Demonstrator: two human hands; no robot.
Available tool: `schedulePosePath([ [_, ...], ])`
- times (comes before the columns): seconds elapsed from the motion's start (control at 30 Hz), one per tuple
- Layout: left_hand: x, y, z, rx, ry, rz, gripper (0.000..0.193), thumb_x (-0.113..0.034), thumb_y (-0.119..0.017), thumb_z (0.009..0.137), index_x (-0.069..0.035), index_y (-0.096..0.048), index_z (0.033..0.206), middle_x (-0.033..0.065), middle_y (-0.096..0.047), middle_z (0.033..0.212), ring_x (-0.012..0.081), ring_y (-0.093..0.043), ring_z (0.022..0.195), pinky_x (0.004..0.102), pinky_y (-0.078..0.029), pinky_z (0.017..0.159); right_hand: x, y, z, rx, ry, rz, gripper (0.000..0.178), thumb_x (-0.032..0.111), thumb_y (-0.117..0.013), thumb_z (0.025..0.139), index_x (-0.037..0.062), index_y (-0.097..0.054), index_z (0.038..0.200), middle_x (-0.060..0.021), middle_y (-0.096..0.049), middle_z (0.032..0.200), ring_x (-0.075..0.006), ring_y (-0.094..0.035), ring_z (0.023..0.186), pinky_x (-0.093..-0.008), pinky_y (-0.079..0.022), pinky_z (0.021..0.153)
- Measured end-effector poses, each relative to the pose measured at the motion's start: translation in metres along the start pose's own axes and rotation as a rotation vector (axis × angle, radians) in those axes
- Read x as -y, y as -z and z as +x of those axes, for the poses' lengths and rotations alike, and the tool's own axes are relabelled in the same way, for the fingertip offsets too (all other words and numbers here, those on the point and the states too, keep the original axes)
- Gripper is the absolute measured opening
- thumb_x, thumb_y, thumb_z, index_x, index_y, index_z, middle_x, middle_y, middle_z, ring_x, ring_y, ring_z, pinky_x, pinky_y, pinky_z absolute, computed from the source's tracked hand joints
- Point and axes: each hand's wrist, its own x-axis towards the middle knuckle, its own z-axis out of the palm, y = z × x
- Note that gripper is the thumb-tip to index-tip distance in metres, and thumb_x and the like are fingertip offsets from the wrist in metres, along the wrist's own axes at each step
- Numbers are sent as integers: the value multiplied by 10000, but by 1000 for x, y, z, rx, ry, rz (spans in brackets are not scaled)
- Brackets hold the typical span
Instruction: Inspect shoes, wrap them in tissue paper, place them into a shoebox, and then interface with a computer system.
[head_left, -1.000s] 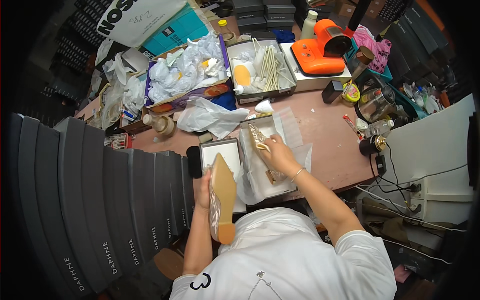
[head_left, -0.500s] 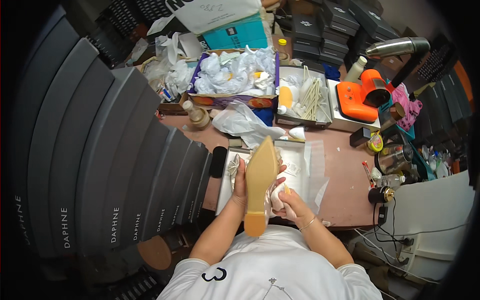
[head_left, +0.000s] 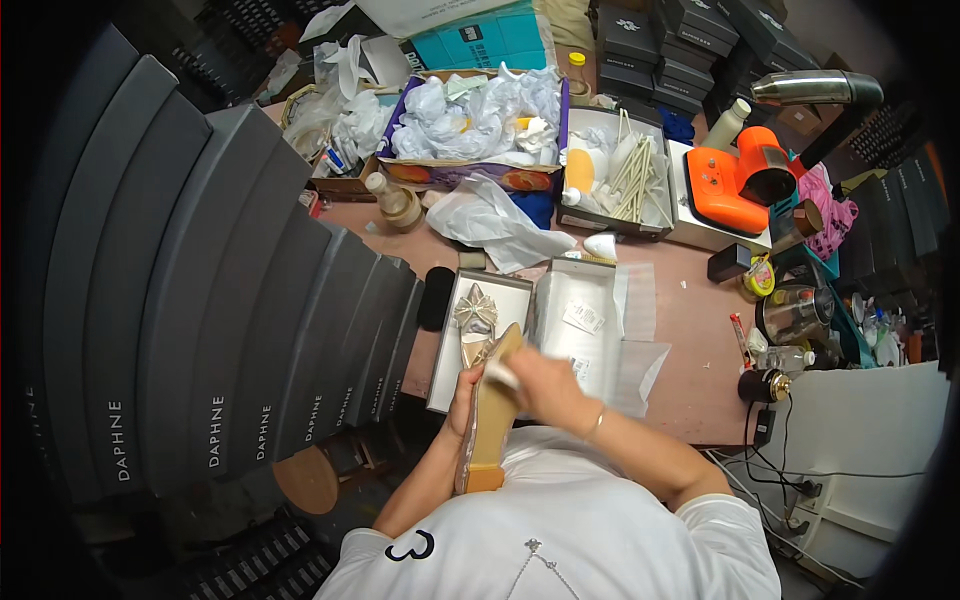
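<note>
My left hand (head_left: 463, 400) grips a low-heeled shoe (head_left: 487, 435) by its side, its tan sole turned up and the block heel toward my body. Blurred by motion, my right hand (head_left: 550, 385) is closed on a white cloth (head_left: 501, 374) against the front part of that sole. Beyond the left hand, a second shoe (head_left: 476, 310), metallic with a bow, lies in an open white-lined box (head_left: 518, 295). Right of it sits another open white-lined tray (head_left: 560, 290) with a label inside. The toe of the held shoe is partly hidden by my right hand.
Tall stacks of dark shoe boxes (head_left: 190, 300) rise at the left. At the back stand a purple box of crumpled tissue (head_left: 470, 175), a box of white sticks (head_left: 635, 180) and an orange machine with a metal nozzle (head_left: 718, 190). A black-and-gold jar (head_left: 760, 387) stands near the right edge.
The shoe has come lower and tilted, its toe leaning right. My right hand has moved from beside the shoe up onto the sole with the cloth. The second shoe now shows fully.
</note>
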Motion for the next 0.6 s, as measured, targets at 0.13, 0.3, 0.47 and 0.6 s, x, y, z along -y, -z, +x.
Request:
schedulePosePath([
  [0.13, -1, 11, -1, 14, -34, 94, 573, -443, -327, 900, -14, -478, 1249, 121, -599, 1093, 209, -597, 982, 369, -495, 863, -2, 2, 24, 69, -8, -64, 68, 97, -522, 799, 78, -483, 850, -69, -555, 799, -242, -629, 712, -360, -500, 521],
  [0.3, -10, 11, 5, -23, 55, 50, 565, -462, -317, 894, -18, -515, 1184, 125, -619, 1012, 212, -617, 904, 349, -516, 796, 16, -4, 9, 101, 62, 45, 75, 114, -551, 800, 70, -500, 831, -104, -570, 752, -280, -634, 691, -383, -507, 533],
  [0.47, 3, 37, 8, 135, 7, 88, 588, -467, -298, 899, 4, -503, 1183, 174, -615, 996, 282, -625, 861, 393, -537, 719, -16, 1, 10, 71, -114, 18, 150, 136, -620, 759, 98, -521, 866, -71, -566, 800, -308, -609, 685, -398, -497, 539],
  [0.6, -1, 23, 7, 57, 99, 19, 589, -463, -302, 895, -8, -482, 1222, 166, -587, 1090, 282, -611, 959, 403, -531, 795, -8, 2, -10, 78, 40, 15, 199, 140, -644, 729, 101, -501, 861, -69, -540, 777, -270, -602, 650, -388, -486, 516],
])
